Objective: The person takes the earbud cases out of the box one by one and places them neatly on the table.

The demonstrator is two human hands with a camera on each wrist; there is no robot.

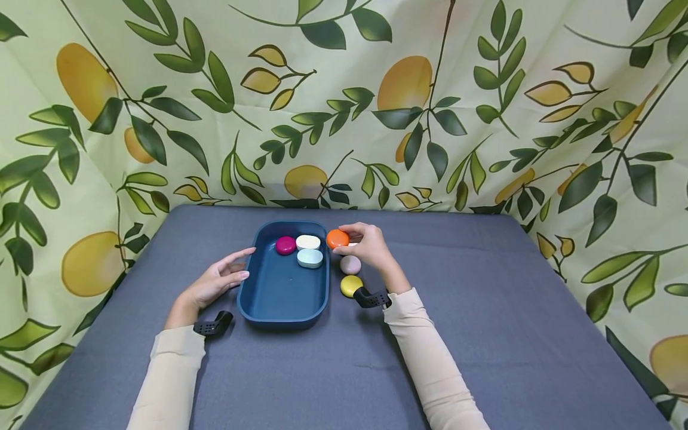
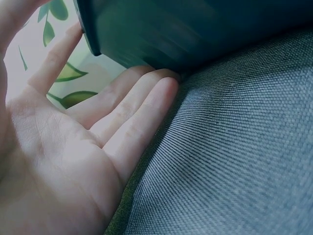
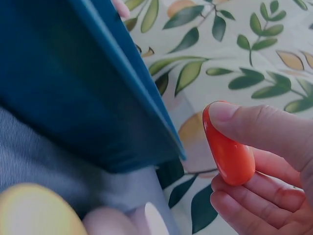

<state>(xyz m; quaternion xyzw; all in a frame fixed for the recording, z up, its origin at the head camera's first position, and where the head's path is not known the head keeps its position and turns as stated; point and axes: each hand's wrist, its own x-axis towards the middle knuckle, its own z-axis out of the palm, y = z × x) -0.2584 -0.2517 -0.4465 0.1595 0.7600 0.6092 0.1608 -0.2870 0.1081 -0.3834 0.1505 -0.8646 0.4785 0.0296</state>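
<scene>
My right hand (image 1: 368,243) pinches a glossy orange disc (image 3: 229,155) between thumb and fingers, held up beside the right rim of a deep blue tray (image 1: 283,323). Inside the tray, toward its far end, lie a magenta disc (image 1: 285,245), a white oval piece (image 1: 308,242) and a pale blue oval piece (image 1: 310,258). On the left, my left hand (image 1: 215,280) has its fingers extended against the tray's outer side. In the left wrist view its fingertips (image 2: 164,90) reach the tray's lower edge, with the palm turned up.
Right of the tray, a lilac disc (image 1: 350,265) and a yellow disc (image 1: 351,285) lie on the grey cloth (image 1: 484,334). A white piece (image 3: 155,220) beside the lilac one is mostly behind my right hand in the head view. A leaf-patterned curtain (image 1: 344,143) borders the table's back.
</scene>
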